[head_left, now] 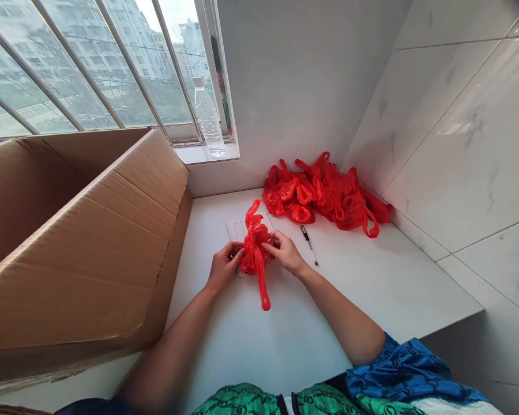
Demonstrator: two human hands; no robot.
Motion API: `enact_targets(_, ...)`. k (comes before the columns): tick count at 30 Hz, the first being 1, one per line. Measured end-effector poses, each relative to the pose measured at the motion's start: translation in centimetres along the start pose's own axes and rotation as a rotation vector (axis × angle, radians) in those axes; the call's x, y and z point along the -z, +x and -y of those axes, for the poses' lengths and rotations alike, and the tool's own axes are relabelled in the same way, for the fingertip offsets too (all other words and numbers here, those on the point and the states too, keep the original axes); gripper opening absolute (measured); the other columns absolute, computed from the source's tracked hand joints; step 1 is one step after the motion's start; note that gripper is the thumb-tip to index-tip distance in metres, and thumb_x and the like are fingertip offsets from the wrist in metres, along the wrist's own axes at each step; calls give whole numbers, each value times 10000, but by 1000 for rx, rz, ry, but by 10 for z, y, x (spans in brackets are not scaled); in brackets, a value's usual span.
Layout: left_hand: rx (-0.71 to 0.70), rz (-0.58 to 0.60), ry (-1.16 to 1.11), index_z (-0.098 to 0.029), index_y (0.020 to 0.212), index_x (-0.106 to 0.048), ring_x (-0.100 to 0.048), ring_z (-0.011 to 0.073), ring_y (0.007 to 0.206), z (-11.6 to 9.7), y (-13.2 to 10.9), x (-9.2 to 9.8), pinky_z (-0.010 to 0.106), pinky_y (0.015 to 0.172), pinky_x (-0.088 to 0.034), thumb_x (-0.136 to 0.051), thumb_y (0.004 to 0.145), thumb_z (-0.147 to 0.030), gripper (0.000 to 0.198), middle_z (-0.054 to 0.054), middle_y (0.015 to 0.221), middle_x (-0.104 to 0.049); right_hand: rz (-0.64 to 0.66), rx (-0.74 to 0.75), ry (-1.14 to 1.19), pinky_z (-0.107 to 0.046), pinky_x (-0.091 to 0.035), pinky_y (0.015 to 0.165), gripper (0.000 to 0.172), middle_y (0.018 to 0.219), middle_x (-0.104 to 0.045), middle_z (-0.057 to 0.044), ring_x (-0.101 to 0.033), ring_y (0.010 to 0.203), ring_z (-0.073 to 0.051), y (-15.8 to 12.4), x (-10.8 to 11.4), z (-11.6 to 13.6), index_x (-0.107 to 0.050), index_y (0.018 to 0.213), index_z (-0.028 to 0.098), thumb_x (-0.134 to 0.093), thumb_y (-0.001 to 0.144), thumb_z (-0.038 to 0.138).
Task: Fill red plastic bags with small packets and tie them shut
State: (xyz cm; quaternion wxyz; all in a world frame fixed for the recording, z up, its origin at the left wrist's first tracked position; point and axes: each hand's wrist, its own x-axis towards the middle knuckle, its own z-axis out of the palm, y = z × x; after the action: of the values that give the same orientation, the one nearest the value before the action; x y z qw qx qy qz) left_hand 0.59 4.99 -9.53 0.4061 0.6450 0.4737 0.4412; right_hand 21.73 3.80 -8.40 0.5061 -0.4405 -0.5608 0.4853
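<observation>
Red plastic bag (254,253) sits bunched, pinched between the left hand (222,267) and right hand (284,252); more crumpled red plastic bags (324,196) lie heaped beyond the right hand.

A cardboard box (82,230) stands on the left of the tabletop (251,340). Behind it, a plastic bottle (208,118) sits on the windowsill (205,154). A heap of plastic bags (324,196) lies at the back, against the tiled wall (450,144). A pen (309,244) lies before the heap, right of a paper slip (236,229), which lies partly under the bag (255,253) between the left hand (225,266) and right hand (285,252).
</observation>
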Motion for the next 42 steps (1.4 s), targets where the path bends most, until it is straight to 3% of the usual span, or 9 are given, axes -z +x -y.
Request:
enact_targets(7,13,-160,93,-210,959,-712,-518,146,612,-1,3,7,247,593,-375,-605,793,-218,198,-22,701,-611,-49,81,-374,-278,-407,599,247,626,-549,46,-522,588,-151,-3,33,16,-660,978,222,-624,861,437)
enact_targets(10,-105,-208,168,-218,1010,-704,-584,170,731,-15,0,4,258,630,-423,-565,810,-179,247,17,860,-653,6,82,-506,-289,-414,597,254,677,-603,24,-541,598,-163,-6,30,15,-668,926,239,-633,866,483)
enact_targets(12,-238,-215,249,-227,1057,-693,-614,202,903,-30,-2,-2,288,731,-478,-546,866,-206,242,55,1015,-655,-14,107,-507,-298,-455,642,273,875,-667,-16,-586,658,-164,-7,23,14,-656,935,233,-657,852,493)
enact_targets(15,-409,-91,387,-258,1215,-651,-557,242,1180,-47,0,-16,374,992,-456,-519,936,-261,308,83,1265,-608,0,107,-530,-306,-482,691,292,1092,-665,-52,-631,748,-170,-9,15,12,-622,1052,228,-664,847,432)
enact_targets(17,-448,50,469,-277,1325,-595,-456,268,1342,-48,4,-26,435,1125,-358,-518,954,-301,380,80,1434,-527,66,86,-597,-301,-464,671,254,1035,-690,-38,-638,760,-182,-11,14,11,-613,1066,238,-643,856,377)
enact_targets(21,-367,215,616,-289,1420,-524,-299,307,1474,-28,11,-39,526,1193,-239,-507,968,-389,463,72,1548,-430,116,71,-775,-293,-391,623,74,866,-708,-15,-629,727,-196,-12,27,11,-639,821,248,-631,859,311)
enact_targets(25,-343,229,708,-282,1466,-464,-262,293,1497,-15,10,-40,540,1212,-188,-465,985,-393,494,63,1594,-357,123,17,-842,-285,-350,614,110,804,-702,-11,-617,721,-196,-8,37,8,-622,730,241,-653,836,250)
enact_targets(33,-328,239,902,-241,1491,-412,-191,224,1524,-22,4,-42,484,1239,-168,-372,1019,-385,495,40,1626,-286,166,4,-844,-246,-331,611,29,814,-679,7,-583,716,-155,-8,35,2,-611,786,220,-618,811,207)
enact_targets(42,-282,260,878,-257,1504,-375,-201,230,1520,-24,1,-44,501,1235,-171,-375,1019,-389,503,39,1612,-322,189,2,-799,-239,-337,608,36,807,-687,14,-592,717,-153,-9,39,3,-606,799,216,-617,816,246)
